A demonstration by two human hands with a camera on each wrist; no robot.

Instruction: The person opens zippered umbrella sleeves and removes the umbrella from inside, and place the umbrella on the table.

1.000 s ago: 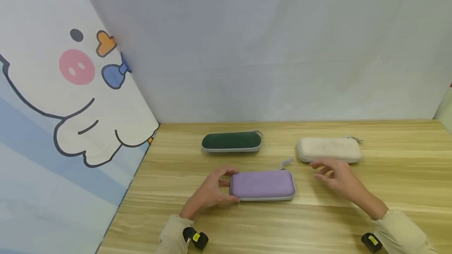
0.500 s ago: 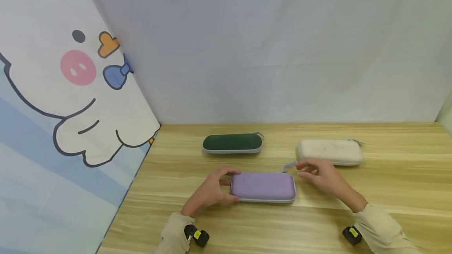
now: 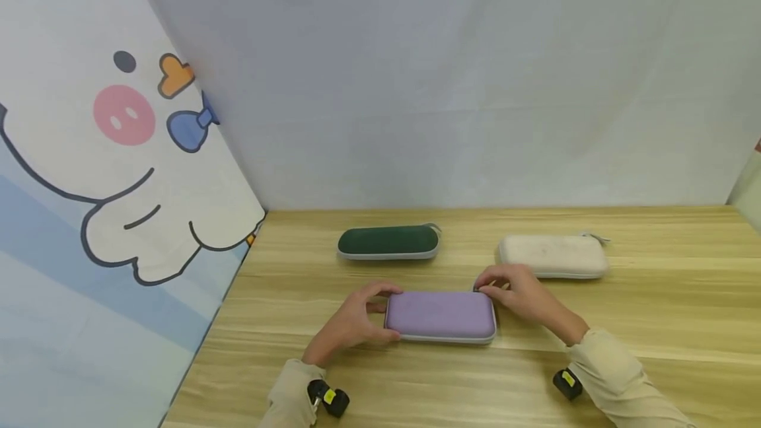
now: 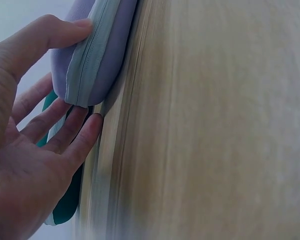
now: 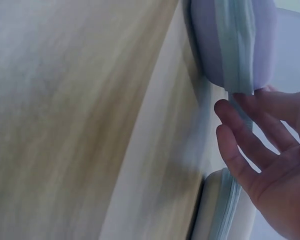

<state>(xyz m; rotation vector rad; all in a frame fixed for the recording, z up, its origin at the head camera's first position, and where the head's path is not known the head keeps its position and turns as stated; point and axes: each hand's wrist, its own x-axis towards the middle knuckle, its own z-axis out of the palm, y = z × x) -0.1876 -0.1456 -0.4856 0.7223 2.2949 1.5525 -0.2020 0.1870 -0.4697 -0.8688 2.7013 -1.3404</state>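
Note:
A purple zippered hard case [image 3: 440,316] with a pale zipper band lies flat on the wooden table. Its left end is held by my left hand [image 3: 352,320], the thumb on the front side and the fingers round the back. In the left wrist view, the thumb [image 4: 72,32] presses on the zipper band [image 4: 87,65]. My right hand [image 3: 520,294] is at the back right corner, thumb and forefinger pinching the grey zipper pull [image 5: 244,117], mostly hidden by the fingers. The other right fingers are spread loosely below it in the right wrist view. The zipper looks closed.
A dark green zippered case [image 3: 388,240] lies behind on the left. A cream zippered case [image 3: 553,256] lies behind on the right, close to the right hand. A white curtain [image 3: 440,84] hangs along the table's back edge, and a cartoon-printed cloth [image 3: 196,216] borders the left.
My right hand has moved left from in front of the cream case to the purple case's corner and taken hold of the zipper pull. The left hand has stayed in place.

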